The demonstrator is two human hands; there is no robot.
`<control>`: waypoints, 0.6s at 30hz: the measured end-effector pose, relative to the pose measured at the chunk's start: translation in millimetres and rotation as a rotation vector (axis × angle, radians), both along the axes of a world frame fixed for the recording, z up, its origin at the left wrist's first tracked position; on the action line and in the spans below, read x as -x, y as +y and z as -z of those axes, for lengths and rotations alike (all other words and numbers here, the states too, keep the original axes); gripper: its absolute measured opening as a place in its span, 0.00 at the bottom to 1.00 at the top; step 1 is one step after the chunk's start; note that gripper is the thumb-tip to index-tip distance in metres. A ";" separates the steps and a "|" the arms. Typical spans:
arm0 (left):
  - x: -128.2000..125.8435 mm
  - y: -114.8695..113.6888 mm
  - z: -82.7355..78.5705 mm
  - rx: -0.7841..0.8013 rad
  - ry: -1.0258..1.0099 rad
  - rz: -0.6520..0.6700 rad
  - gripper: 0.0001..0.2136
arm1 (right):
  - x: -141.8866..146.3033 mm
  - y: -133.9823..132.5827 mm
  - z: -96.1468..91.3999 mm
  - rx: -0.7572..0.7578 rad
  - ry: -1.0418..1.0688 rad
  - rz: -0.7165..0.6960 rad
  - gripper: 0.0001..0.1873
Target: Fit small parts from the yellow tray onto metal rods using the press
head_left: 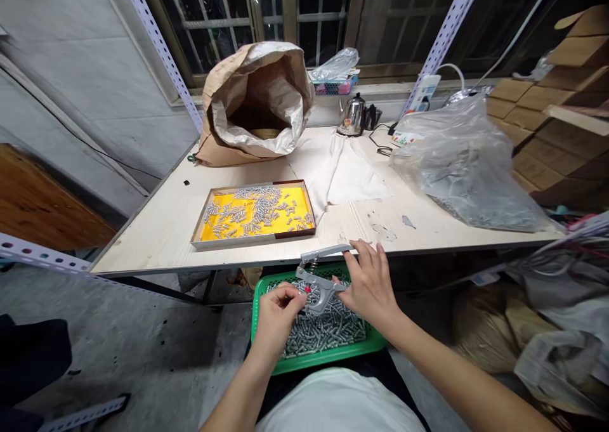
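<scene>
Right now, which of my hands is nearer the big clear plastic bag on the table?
Right. Your right hand, gripping the gray tool, is left of the bag; your left hand is farther left, over the green basket.

The pliers are plain grey, with one small bright red part; the basket is solid green, the screws in it silvery grey; the tray has a yellow lining with reddish lettering, its rim part pale, part dark brown; the surface is pale cream with greyish smudges; the sack is brown outside, whitish inside; the kettle is silver and black; the posts are pale lilac, patterned with dark holes.
</scene>
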State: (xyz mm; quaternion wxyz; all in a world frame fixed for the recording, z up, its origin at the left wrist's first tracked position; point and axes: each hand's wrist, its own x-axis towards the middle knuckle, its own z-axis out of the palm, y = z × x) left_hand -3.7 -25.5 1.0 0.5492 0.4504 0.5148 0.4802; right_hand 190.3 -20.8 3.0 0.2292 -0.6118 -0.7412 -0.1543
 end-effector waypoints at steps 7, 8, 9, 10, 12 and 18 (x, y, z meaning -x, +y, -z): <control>35.6 -3.5 -8.9 -0.141 0.307 0.086 0.08 | -11.3 -14.8 20.0 0.018 -0.008 -0.005 0.20; 42.2 1.4 -12.0 -0.130 0.422 0.206 0.07 | -13.1 -16.5 22.8 0.021 -0.006 -0.015 0.20; 48.6 10.1 -15.7 -0.137 0.529 0.270 0.07 | -14.6 -17.8 24.9 0.020 -0.003 -0.020 0.20; 54.8 23.3 -19.9 -0.167 0.633 0.266 0.09 | -15.7 -18.5 26.2 0.018 0.001 -0.022 0.19; 65.8 63.7 -29.7 -0.255 0.853 0.110 0.12 | -16.7 -18.6 26.6 0.015 0.009 -0.024 0.19; 74.2 215.8 -52.0 -0.275 1.179 -0.052 0.09 | -10.6 -15.8 22.0 0.028 0.004 -0.057 0.23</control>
